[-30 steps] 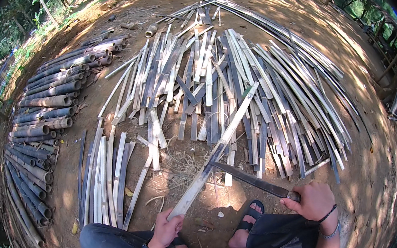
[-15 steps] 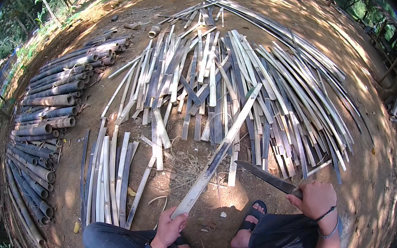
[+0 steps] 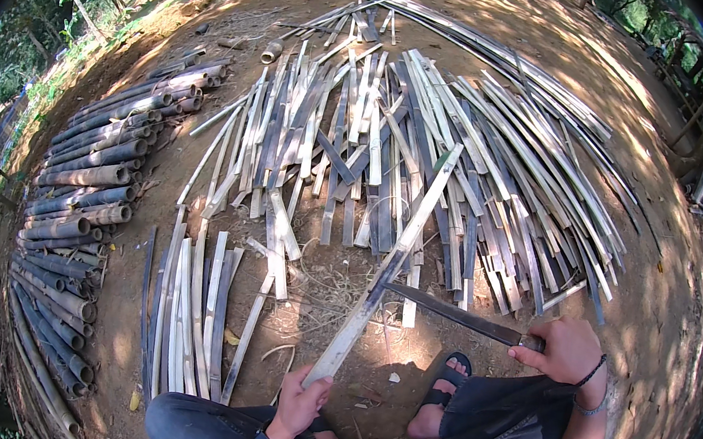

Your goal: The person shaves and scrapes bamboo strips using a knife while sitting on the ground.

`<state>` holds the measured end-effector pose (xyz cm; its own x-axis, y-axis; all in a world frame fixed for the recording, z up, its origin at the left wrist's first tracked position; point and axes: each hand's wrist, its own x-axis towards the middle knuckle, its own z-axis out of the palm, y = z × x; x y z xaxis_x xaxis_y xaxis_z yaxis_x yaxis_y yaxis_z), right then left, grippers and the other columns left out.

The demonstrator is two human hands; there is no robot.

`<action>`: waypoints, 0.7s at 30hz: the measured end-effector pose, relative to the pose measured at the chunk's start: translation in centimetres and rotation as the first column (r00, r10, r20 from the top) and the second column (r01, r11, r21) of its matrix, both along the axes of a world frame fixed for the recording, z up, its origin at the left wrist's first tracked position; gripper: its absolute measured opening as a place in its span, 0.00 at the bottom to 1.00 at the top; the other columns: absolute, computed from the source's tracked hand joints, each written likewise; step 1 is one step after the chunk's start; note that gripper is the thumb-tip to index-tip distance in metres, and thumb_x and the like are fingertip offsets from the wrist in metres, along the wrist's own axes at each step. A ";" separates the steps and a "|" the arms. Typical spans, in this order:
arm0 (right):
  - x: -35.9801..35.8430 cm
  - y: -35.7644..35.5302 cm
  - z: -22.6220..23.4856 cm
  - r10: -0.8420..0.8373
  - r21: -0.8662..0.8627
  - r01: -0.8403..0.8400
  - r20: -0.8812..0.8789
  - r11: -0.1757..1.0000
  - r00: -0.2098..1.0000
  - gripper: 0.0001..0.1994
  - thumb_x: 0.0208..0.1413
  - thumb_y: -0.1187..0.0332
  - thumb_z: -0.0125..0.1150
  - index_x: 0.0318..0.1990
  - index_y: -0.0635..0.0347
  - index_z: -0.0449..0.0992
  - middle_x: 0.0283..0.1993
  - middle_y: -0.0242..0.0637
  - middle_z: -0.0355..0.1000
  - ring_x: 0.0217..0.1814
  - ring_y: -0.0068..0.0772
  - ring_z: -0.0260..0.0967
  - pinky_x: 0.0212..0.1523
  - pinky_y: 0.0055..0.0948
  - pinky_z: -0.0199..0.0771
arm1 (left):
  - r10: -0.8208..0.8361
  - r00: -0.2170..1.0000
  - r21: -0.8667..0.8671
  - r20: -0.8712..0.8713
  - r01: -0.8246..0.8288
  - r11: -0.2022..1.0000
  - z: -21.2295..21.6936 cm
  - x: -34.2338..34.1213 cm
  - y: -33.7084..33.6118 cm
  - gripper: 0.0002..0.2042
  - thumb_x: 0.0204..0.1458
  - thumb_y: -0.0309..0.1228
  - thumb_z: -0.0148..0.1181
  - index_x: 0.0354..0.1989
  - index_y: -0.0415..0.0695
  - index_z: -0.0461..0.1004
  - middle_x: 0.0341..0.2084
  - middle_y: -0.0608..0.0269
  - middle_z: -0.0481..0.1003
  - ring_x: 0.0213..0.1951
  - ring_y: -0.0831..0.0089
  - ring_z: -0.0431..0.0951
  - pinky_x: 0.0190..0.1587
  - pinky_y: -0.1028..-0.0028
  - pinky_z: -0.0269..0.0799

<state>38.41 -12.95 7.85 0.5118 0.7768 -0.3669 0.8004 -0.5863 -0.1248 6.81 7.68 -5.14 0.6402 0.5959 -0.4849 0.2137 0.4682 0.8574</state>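
Observation:
My left hand (image 3: 300, 403) is closed round the near end of a long split bamboo strip (image 3: 344, 337). The strip slants up and away to the right, pale with a dark patch near its middle. In my right hand (image 3: 564, 351) is the handle of a long machete (image 3: 462, 314), its dark blade pointing left. The blade's tip is at the strip's right edge, by the dark patch; whether it touches cannot be told. Beyond the strip, a broad pile of split bamboo strips (image 3: 495, 179) fans out on the ground, some pale side up, others dark.
Whole bamboo poles (image 3: 87, 176) are stacked along the left. A smaller bundle of strips (image 3: 191, 314) lies beside my left knee. Thin shavings (image 3: 321, 298) litter the dirt ahead of me. My sandalled foot (image 3: 442, 395) rests between the strip and my right arm.
The machete has moved left, bringing its tip from apart to the edge of the bamboo strip. My left hand and the strip have hardly moved.

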 end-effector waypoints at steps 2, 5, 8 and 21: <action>0.1 -0.1 -0.4 -0.030 0.018 0.029 0.060 0.999 0.998 0.29 0.43 0.36 0.60 0.25 0.59 0.79 0.13 0.44 0.66 0.23 0.50 0.70 0.25 0.41 0.67 | 0.002 1.000 -0.002 0.010 -0.002 1.000 0.2 0.1 -0.1 0.07 0.54 0.27 0.54 0.30 0.36 0.70 0.14 0.72 0.64 0.16 0.85 0.61 0.18 0.81 0.54; 0.1 -0.5 0.3 0.035 0.029 -0.032 -0.131 0.999 0.991 0.29 0.45 0.37 0.59 0.23 0.59 0.78 0.14 0.44 0.66 0.23 0.50 0.70 0.26 0.42 0.67 | 0.018 1.000 -0.027 0.014 -0.017 0.999 0.3 0.1 0.0 0.06 0.54 0.27 0.54 0.30 0.36 0.70 0.14 0.72 0.64 0.16 0.85 0.61 0.18 0.81 0.54; -0.3 0.0 0.3 0.049 0.001 -0.049 -0.065 0.999 0.997 0.28 0.48 0.37 0.56 0.26 0.56 0.80 0.17 0.46 0.69 0.26 0.49 0.73 0.28 0.43 0.71 | 0.045 0.998 -0.080 0.045 -0.042 0.996 0.2 0.2 0.0 0.06 0.54 0.27 0.54 0.31 0.35 0.70 0.14 0.72 0.64 0.16 0.85 0.60 0.18 0.81 0.54; -0.1 0.6 -1.5 -0.052 0.003 0.052 0.079 0.999 0.996 0.27 0.48 0.38 0.56 0.29 0.56 0.80 0.20 0.46 0.72 0.29 0.50 0.73 0.31 0.44 0.73 | 0.033 0.999 -0.079 0.041 -0.030 0.996 0.1 0.4 -0.2 0.05 0.53 0.25 0.54 0.30 0.36 0.69 0.15 0.71 0.63 0.17 0.84 0.60 0.19 0.80 0.54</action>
